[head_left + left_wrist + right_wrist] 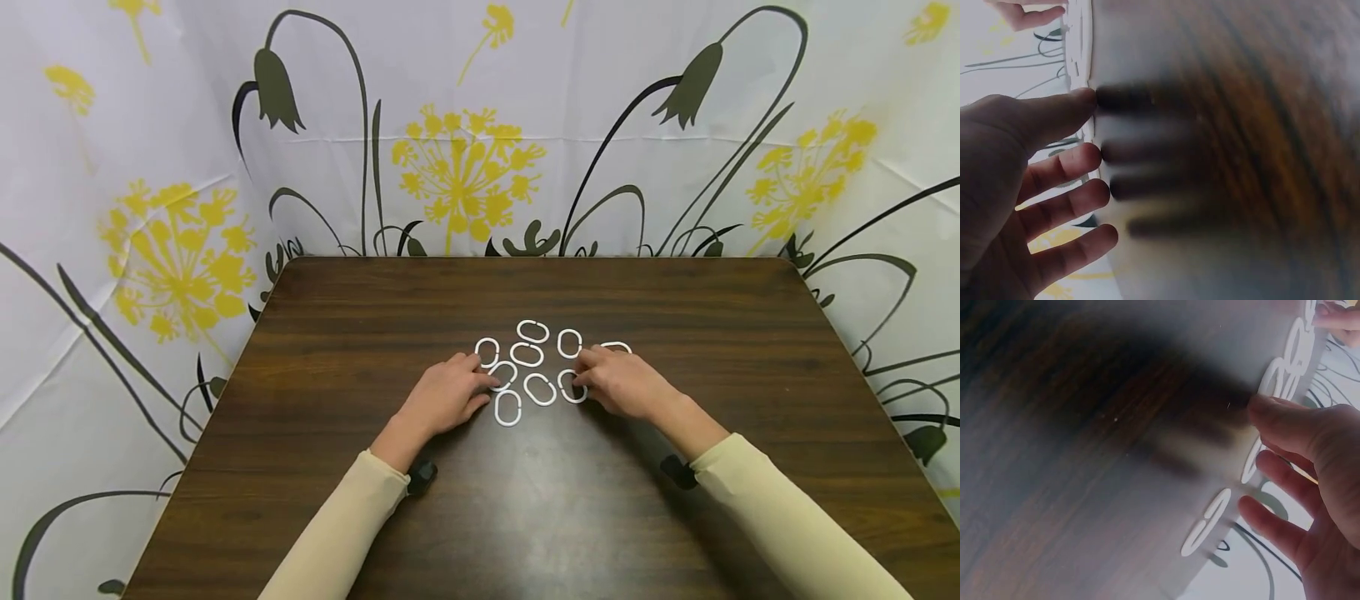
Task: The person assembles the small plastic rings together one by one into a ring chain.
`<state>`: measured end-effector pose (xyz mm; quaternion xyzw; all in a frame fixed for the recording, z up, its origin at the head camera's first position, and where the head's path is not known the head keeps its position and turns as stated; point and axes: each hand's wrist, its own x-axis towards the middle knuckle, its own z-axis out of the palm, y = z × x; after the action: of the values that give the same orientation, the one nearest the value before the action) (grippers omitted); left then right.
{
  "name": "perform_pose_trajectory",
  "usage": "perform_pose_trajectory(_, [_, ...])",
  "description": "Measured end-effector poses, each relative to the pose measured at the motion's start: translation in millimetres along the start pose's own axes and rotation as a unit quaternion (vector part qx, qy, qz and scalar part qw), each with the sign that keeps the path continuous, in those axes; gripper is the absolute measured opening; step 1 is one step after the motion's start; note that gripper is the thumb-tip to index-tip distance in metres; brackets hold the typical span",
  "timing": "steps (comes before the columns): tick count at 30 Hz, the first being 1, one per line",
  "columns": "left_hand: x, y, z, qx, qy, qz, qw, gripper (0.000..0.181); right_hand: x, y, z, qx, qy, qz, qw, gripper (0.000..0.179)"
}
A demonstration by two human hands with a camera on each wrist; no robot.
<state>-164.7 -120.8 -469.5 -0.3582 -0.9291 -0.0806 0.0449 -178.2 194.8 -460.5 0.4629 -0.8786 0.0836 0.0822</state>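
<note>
Several white oval rings, each with a small gap in its loop, lie flat in a loose cluster on the table. In the head view my left hand (444,392) is at the cluster's left side. Its fingertips touch the table, and one reaches over a ring (514,368) that overlaps its neighbours. My right hand (621,382) is at the right side, fingertips down at the lower right ring (562,392). Partly hidden behind that hand is another ring (617,344). The right wrist view shows the thumb (1266,407) against a ring; the index fingertip is hidden.
The dark wood-grain table (315,317) ends at a far edge against a white curtain (330,150) with yellow and grey-green plant prints. More rings, such as the top one (522,326), lie between the hands. A dark device sits at each wrist.
</note>
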Motion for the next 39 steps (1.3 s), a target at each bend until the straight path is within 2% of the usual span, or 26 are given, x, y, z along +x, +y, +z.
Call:
perform_pose_trajectory(11, [0.0, 1.8, -0.4, -0.013, 0.033, -0.001, 0.9994, 0.006, 1.8, 3, 0, -0.019, 0.000, -0.020, 0.9996, 0.010])
perform_pose_trajectory(16, [-1.9, 0.1, 2.6, -0.005, 0.034, 0.011, 0.9993, 0.005, 2.1, 0, 2, -0.004, 0.000, -0.005, 1.0000, 0.011])
perform_pose_trajectory(19, [-2.9, -3.2, 3.8, -0.014, 0.052, 0.011, 0.9985, 0.006, 2.7, -3, 1, 0.019, 0.000, 0.020, 0.9996, 0.009])
perform_pose_trajectory(24, [-3.6, -9.5, -1.7, -0.026, 0.095, -0.024, 0.9949, 0.007, 4.8, -3, 1, 0.047, 0.012, 0.068, 0.9965, 0.006])
perform_pose_trajectory(29, [-4.8, -11.5, -13.0, -0.046, 0.131, -0.079, 0.9873, 0.012, 9.1, -1, -2, 0.064, 0.031, 0.082, 0.9942, 0.005])
perform_pose_trajectory(35, [-6.3, -9.8, -19.1, -0.109, 0.143, -0.116, 0.9768, 0.013, 14.1, -3, -11, 0.081, 0.062, 0.115, 0.9880, 0.013])
perform_pose_trajectory(39, [-6.5, -7.3, -19.6, -0.163, 0.149, -0.126, 0.9671, 0.010, 18.9, -7, -18, 0.107, 0.106, 0.160, 0.9757, 0.009])
